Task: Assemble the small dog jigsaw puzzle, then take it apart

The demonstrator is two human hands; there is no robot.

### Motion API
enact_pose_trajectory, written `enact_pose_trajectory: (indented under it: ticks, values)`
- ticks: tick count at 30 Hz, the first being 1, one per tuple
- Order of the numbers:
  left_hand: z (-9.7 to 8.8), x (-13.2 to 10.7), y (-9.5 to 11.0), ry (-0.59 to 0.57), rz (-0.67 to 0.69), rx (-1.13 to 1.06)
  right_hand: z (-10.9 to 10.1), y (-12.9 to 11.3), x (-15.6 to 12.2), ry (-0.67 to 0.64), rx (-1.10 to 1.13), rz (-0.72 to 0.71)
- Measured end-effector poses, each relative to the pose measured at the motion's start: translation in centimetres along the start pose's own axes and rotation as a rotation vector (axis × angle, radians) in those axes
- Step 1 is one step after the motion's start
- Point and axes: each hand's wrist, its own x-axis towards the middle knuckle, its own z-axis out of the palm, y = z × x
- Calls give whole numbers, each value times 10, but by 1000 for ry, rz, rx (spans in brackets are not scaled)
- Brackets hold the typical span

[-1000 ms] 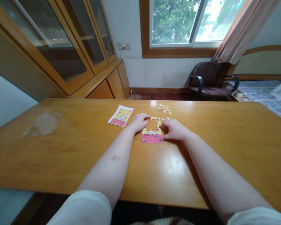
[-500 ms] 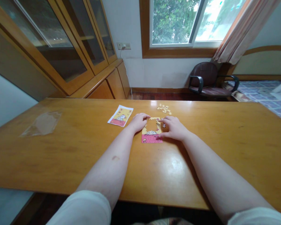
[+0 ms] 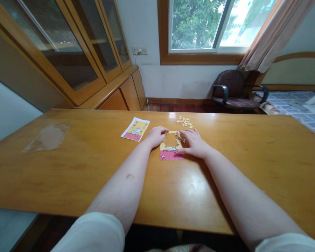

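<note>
A jigsaw puzzle [image 3: 170, 155] with a pink lower part and a yellow upper part lies flat on the wooden table. Its upper middle is an open gap through which the tabletop shows. My left hand [image 3: 156, 136] rests at its left edge, fingers stretched toward the top left corner. Along the right edge is my right hand [image 3: 195, 143], thumb and fingers apart, with nothing visible held. Loose puzzle pieces [image 3: 184, 121] lie in a cluster beyond the puzzle, and a few more sit partly hidden beside my right hand.
A printed picture sheet [image 3: 135, 129] with the same yellow and pink design lies to the left. Farther left is a clear plastic bag [image 3: 48, 137] on the table [image 3: 94, 178]. Past the far edge stand a cabinet [image 3: 112, 89] and an office chair [image 3: 229, 89].
The puzzle has shifted very slightly to the right. My right hand's fingers have lifted and spread a little at its right edge. My left hand stays nearly in place.
</note>
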Motion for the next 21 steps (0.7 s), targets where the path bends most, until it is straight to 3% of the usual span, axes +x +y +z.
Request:
enact_pose_trajectory:
  ticks: [5, 7, 14, 21]
  values:
    - [-2, -1, 2, -14, 1, -6, -1, 23, 4, 322, 91, 183]
    - [-3, -2, 3, -22, -1, 0, -1, 31, 5, 375, 119, 281]
    - [-3, -2, 2, -27, -8, -8, 1, 32, 7, 246, 76, 367]
    - [-3, -2, 0, -28, -4, -11, 0, 32, 8, 233, 39, 450]
